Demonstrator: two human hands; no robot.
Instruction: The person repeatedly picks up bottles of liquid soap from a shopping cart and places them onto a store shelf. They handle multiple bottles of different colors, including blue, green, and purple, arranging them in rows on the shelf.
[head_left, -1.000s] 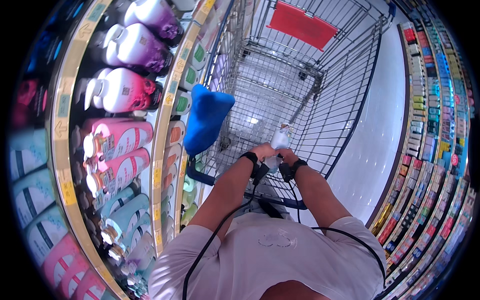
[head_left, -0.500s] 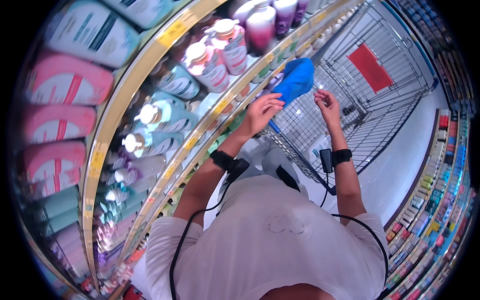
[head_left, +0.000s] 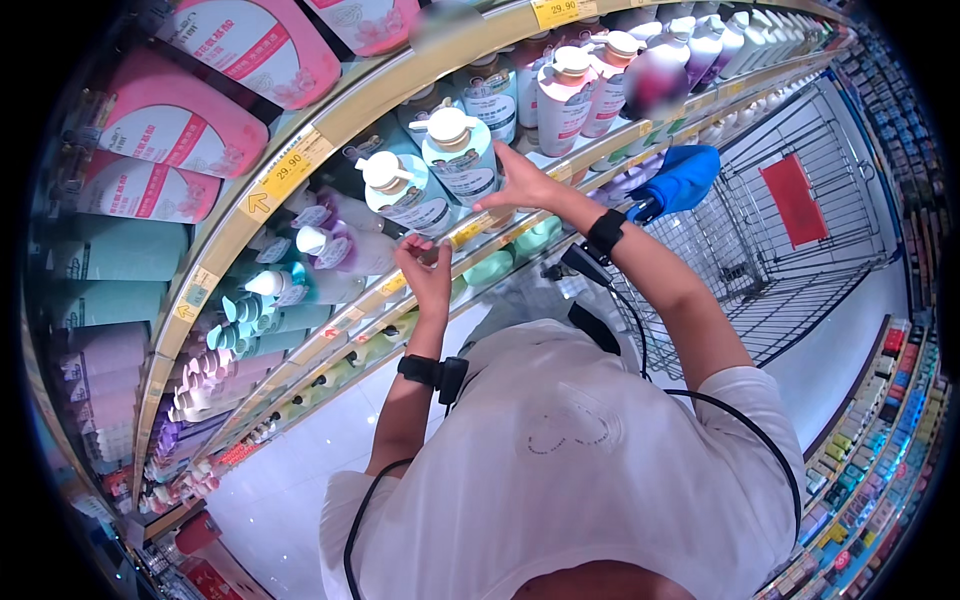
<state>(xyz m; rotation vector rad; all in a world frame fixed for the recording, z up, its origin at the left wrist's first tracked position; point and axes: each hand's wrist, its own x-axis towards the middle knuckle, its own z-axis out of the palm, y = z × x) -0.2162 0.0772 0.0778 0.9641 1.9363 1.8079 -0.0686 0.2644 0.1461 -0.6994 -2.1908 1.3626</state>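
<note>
My right hand [head_left: 525, 185] reaches to the shelf, thumb and fingers spread at the right side of a pale blue pump bottle [head_left: 460, 155] with a white pump head. It is at the bottle's lower body; whether it touches is hard to tell. My left hand [head_left: 428, 272] hovers at the shelf's front edge, fingers loosely curled and apart, holding nothing. Just beyond it stands a second pale blue pump bottle [head_left: 405, 195]. Pink-labelled white pump bottles [head_left: 565, 100] stand farther right in the same row.
A wire shopping cart [head_left: 790, 300] with a red panel [head_left: 796, 200] stands at the right, a blue cloth-like cover [head_left: 685, 180] at its near corner. Large pink bottles [head_left: 175, 130] fill the upper shelf. Yellow price tags [head_left: 298, 165] line the shelf edges. Another stocked shelf [head_left: 880, 440] runs along the right.
Both hands have moved from beside the blue cover and cart to the shelf of pump bottles. The view has turned, so the cart and cover now sit farther right.
</note>
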